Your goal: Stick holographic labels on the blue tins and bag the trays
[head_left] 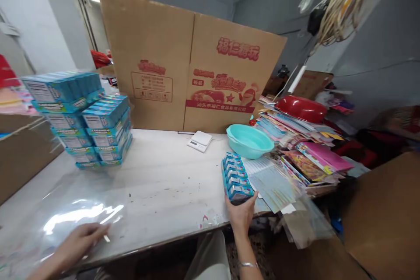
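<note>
My right hand (241, 216) is closed round the near end of a display tray of small blue boxes (236, 175), near the table's front edge. The boxes stand in a row inside the tray, and its underside is hidden. On the left, my left hand (80, 240) has its fingers pinched at the edge of a clear plastic bag (75, 203), which spreads shiny and loose over the tabletop. Beyond the bag rises a stack of similar blue boxed trays (98, 129), in two columns, the left one taller.
A white table (160, 183) carries a small digital scale (200, 141) and a turquoise basin (250, 140). A large cardboard carton (157, 65) stands along the back. To the right are piled papers and packaging (308, 162) and a red basin (302, 108).
</note>
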### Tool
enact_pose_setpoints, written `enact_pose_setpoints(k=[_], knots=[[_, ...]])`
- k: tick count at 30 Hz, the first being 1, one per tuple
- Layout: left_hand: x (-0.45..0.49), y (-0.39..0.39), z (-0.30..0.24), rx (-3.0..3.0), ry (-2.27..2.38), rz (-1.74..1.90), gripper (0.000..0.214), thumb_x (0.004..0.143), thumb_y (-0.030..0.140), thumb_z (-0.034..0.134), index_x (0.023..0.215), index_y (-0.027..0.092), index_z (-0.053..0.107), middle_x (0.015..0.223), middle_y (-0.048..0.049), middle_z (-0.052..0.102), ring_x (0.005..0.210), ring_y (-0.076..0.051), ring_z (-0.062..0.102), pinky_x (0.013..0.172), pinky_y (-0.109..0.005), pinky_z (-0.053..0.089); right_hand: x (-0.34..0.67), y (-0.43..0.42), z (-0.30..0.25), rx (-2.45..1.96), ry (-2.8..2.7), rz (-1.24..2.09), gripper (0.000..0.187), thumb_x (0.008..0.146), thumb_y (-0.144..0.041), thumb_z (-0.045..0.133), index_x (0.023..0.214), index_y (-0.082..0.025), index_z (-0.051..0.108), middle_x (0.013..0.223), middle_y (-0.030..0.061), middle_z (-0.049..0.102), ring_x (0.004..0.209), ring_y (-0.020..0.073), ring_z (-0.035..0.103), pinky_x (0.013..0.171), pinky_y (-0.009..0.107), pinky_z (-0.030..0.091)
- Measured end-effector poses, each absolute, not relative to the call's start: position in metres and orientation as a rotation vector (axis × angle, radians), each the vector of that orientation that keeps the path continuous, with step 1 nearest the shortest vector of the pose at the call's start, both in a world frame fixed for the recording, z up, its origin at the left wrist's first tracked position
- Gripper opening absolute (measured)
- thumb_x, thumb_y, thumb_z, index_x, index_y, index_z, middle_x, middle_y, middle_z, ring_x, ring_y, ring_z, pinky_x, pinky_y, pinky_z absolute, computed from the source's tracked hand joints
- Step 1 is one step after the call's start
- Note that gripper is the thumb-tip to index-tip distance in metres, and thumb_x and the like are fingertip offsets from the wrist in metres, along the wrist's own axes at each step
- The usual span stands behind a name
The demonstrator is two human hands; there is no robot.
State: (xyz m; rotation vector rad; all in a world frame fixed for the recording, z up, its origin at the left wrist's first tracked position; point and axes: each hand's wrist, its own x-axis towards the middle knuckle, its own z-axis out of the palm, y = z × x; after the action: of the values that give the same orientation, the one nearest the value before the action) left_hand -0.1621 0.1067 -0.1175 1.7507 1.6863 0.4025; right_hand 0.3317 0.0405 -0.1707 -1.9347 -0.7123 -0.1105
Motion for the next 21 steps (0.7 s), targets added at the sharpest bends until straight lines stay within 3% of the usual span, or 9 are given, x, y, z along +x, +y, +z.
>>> enact_pose_setpoints(k=[2, 6, 11, 13, 15, 17, 19, 21], knots=[[-0.112, 0.089, -0.126, 1.824, 1.605, 0.410, 0.063, 0.076, 0.076, 0.042, 0.053, 0.020, 0.060, 0.057, -0.0033, 0.061, 0.063, -0.024, 0.058, 0.061, -0.029, 0.040, 0.305, 0.035, -0.170, -1.935, -0.745, -0.121, 0.131, 0.064, -0.054, 0.079, 0.157, -0.001, 0.004, 0.152, 0.0363, 0.032, 0.134, 0.0508, 0.041, 0.107, 0.062, 0.035], [-0.027, 0.081, -0.122, 1.937, 1.619, 0.481, 0.048, 0.090, 0.055, 0.038, 0.066, 0.020, 0.060, 0.071, -0.0066, 0.067, 0.074, -0.025, 0.061, 0.066, -0.030, 0.037, 0.247, 0.023, -0.176, -1.894, -0.865, -0.044, 0.132, 0.064, -0.056, 0.081, 0.158, -0.003, 0.005, 0.152, 0.0345, 0.034, 0.132, 0.0499, 0.043, 0.105, 0.061, 0.039], [-0.021, 0.089, -0.114, 1.967, 1.520, 0.479, 0.028, 0.085, 0.048, 0.057, 0.081, 0.022, 0.064, 0.084, -0.0041, 0.068, 0.080, -0.022, 0.062, 0.069, -0.028, 0.038, 0.212, 0.003, -0.175, -1.791, -0.943, 0.214, 0.132, 0.066, -0.059, 0.082, 0.160, -0.009, 0.003, 0.154, 0.0307, 0.032, 0.141, 0.0482, 0.033, 0.109, 0.064, 0.033], [-0.036, 0.084, -0.115, 1.980, 1.533, 0.496, 0.023, 0.080, 0.043, 0.066, 0.090, 0.022, 0.063, 0.092, -0.0048, 0.067, 0.086, -0.024, 0.062, 0.072, -0.029, 0.039, 0.207, -0.010, -0.170, -1.690, -0.949, 0.155, 0.118, 0.074, -0.056, 0.077, 0.159, -0.012, 0.010, 0.156, 0.0271, 0.030, 0.144, 0.0440, 0.030, 0.113, 0.062, 0.030], [-0.048, 0.077, -0.118, 1.993, 1.538, 0.511, 0.024, 0.075, 0.038, 0.071, 0.091, 0.022, 0.063, 0.094, -0.0052, 0.065, 0.090, -0.025, 0.060, 0.073, -0.030, 0.038, 0.200, -0.024, -0.164, -1.562, -0.957, 0.079, 0.092, 0.082, -0.048, 0.072, 0.155, -0.014, 0.027, 0.150, 0.0227, 0.039, 0.140, 0.0382, 0.039, 0.113, 0.058, 0.032], [-0.053, 0.072, -0.122, 1.992, 1.527, 0.527, 0.017, 0.078, 0.036, 0.070, 0.084, 0.022, 0.063, 0.091, -0.0049, 0.065, 0.090, -0.024, 0.059, 0.075, -0.030, 0.038, 0.189, -0.034, -0.157, -1.480, -1.040, 0.162, 0.059, 0.088, -0.042, 0.067, 0.138, -0.016, 0.051, 0.133, 0.0177, 0.057, 0.122, 0.0321, 0.056, 0.106, 0.049, 0.042], [-0.053, 0.071, -0.127, 1.955, 1.542, 0.556, 0.015, 0.084, 0.036, 0.063, 0.079, 0.022, 0.065, 0.088, -0.0049, 0.066, 0.089, -0.023, 0.059, 0.077, -0.030, 0.038, 0.175, -0.036, -0.150, -1.453, -1.185, 0.385, 0.032, 0.091, -0.040, 0.063, 0.115, -0.019, 0.067, 0.111, 0.0124, 0.067, 0.104, 0.0273, 0.064, 0.096, 0.041, 0.049], [-0.053, 0.074, -0.130, 1.896, 1.567, 0.585, 0.019, 0.087, 0.036, 0.061, 0.077, 0.021, 0.067, 0.085, -0.0048, 0.068, 0.087, -0.022, 0.060, 0.077, -0.030, 0.038, 0.163, -0.030, -0.145, -1.457, -1.266, 0.597, 0.027, 0.091, -0.043, 0.062, 0.101, -0.020, 0.071, 0.103, 0.0104, 0.070, 0.097, 0.0253, 0.067, 0.089, 0.036, 0.052]])
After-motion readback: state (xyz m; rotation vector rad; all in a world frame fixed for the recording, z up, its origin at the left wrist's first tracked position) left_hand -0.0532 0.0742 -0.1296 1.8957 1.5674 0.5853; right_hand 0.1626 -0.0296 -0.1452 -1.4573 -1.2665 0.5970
